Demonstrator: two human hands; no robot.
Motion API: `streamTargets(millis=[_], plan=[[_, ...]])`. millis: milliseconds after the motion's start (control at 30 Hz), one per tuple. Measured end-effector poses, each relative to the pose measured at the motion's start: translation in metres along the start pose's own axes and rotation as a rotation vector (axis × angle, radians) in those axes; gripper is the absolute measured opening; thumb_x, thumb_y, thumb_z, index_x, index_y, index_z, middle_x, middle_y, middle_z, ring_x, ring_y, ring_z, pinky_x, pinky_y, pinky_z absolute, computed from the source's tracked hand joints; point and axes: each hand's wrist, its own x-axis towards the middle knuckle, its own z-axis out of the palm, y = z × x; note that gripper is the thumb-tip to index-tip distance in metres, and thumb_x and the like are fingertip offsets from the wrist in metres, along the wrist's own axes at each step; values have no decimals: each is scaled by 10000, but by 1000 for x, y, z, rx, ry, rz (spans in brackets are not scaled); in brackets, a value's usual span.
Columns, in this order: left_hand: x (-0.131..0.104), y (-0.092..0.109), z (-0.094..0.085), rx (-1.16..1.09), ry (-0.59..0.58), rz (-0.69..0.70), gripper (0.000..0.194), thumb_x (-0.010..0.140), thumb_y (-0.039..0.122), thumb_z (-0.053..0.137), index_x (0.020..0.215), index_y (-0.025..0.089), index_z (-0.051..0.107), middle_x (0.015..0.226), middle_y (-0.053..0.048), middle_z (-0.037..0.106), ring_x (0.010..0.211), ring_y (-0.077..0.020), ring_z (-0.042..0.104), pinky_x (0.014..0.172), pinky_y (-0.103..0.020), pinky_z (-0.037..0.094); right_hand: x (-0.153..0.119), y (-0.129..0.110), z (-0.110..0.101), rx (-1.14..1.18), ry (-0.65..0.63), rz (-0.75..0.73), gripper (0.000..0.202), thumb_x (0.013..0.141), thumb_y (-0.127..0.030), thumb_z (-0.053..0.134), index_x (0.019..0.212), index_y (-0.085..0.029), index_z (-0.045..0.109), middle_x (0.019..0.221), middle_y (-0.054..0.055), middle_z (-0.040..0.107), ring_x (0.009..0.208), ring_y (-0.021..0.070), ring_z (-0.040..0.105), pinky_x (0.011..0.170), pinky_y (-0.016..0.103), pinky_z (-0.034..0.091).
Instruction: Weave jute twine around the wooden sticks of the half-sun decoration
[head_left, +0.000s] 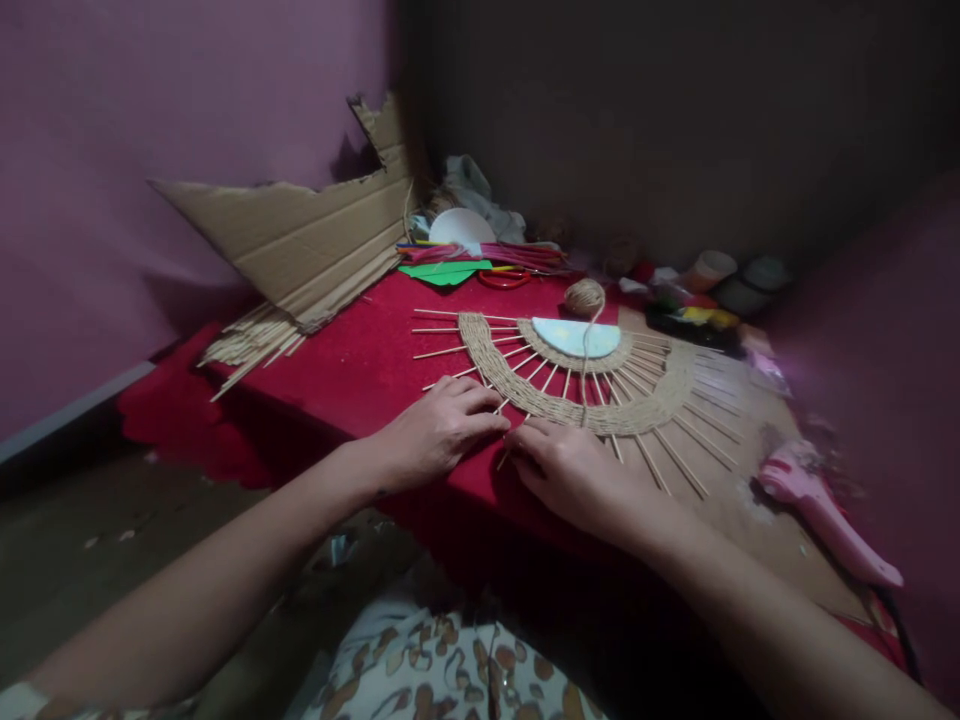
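Just below the middle of the frame, both hands lie on the near rim of the half-round twine weaving (577,385), left hand (435,432) flat with fingers together, right hand (574,470) pinching twine at the band's edge, sticks fanning away.

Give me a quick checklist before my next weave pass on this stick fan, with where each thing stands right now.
1. Both hands on the work: ok. The left hand and right hand rest at the near edge of the fan.
2. Twine fed from the ball: ok, a strand runs down across the fan.
3. Twine gripped in the fingers: cannot tell, the fingertips hide it.
4. Sticks evenly spread: ok on the visible spokes.
5. Spare sticks close by: ok, piled at the left table edge.
6. Glue gun out of the way: ok, it lies apart on the right.
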Motion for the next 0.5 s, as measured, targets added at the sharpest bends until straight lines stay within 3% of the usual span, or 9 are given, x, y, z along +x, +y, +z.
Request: streamTargets(millis=[133,400,500], plan=[[-1,-3,1,9,23,58,253,938,256,464,1058,224,685,1182,-120,618,1012,-241,518,857,-387,429,3,-4,-7,-156,-86,-35,241,901,-97,416,1042,-112,611,929,121,656,783,192,611,662,298,422],[-4,-9,5,-74,69,79,230,936,305,493,1005,272,710,1179,-91,630,1008,-224,533,858,-384,410,7,-8,-21,-13,-144,55,140,843,-127,535,891,-161,662,820,56,694,689,142,589,614,253,349],[-3,-10,5,-107,77,83,226,930,303,501,1009,272,711,1160,-95,639,1007,-227,541,851,-383,411,8,-10,-22,-6,-177,33,185,847,-113,520,929,-176,674,824,51,703,683,132,592,597,242,340]])
